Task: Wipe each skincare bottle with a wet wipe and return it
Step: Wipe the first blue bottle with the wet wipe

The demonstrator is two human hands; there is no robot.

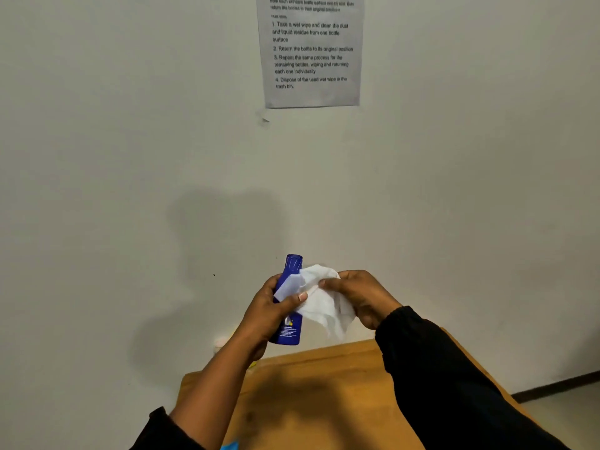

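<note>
A blue bottle is held up and wiped in front of a pale wall.

The left hand [271, 311], raised on a bare forearm, is curled round the smooth, cylindrical blue bottle [291, 334], which is held nearly upright above the wooden table [324, 391], with the thumb laid across its front. Just right of that hand, a thin, crumpled white wet wipe [321, 303] is draped against the bottle's upper body. Its far side is pinched by the right hand [360, 297], fingers bent, on a black-sleeved arm. A printed sheet [311, 53] is seen high above both hands.
</note>
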